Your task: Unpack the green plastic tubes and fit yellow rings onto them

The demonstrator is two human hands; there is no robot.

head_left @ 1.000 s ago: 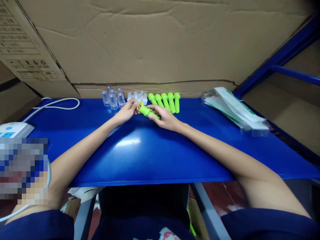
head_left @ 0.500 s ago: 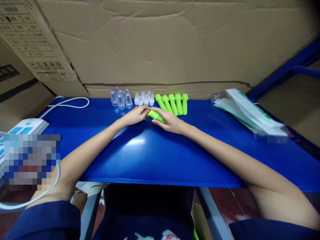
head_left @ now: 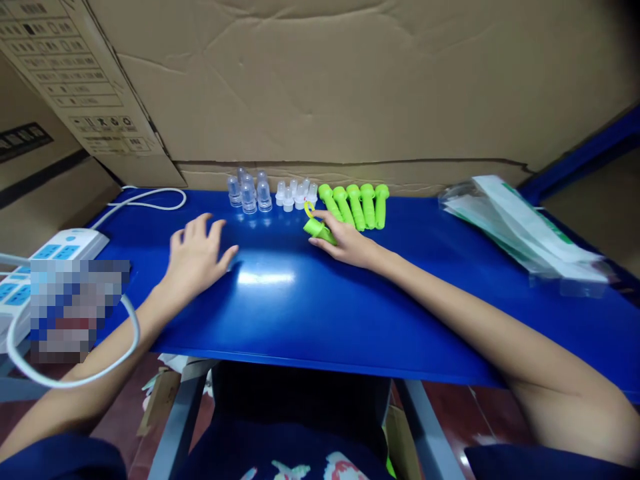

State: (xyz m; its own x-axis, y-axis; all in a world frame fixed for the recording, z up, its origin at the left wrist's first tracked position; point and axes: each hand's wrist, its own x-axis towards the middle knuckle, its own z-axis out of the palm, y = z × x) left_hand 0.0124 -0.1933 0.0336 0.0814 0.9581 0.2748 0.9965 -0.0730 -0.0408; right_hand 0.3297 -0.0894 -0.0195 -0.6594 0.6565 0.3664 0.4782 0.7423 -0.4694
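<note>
My right hand [head_left: 351, 244] holds a bright green plastic tube [head_left: 318, 230], shaped like a small flashlight body, with fingers and thumb around it. A yellow ring [head_left: 309, 211] shows at my right fingertips, just above the tube's end; whether it joins the tube I cannot tell. Over the left part of the table, my left hand [head_left: 196, 257] is open, fingers spread, with nothing in it. Several matching green flashlight-shaped pieces [head_left: 355, 204] lie in a row behind my right hand. Left of them stand small whitish translucent caps [head_left: 300, 196] and larger clear plastic domes [head_left: 249, 195].
The blue table [head_left: 280, 307] backs onto a cardboard wall [head_left: 320, 93]. On the left are a white power strip [head_left: 75, 243], its cable [head_left: 145, 200] and a pixelated patch. Clear plastic bags [head_left: 530, 233] lie at the right.
My left hand has left the green tube, moved left and towards me, and opened with its fingers spread. My right hand still grips the tube; the yellow ring now stands out above it.
</note>
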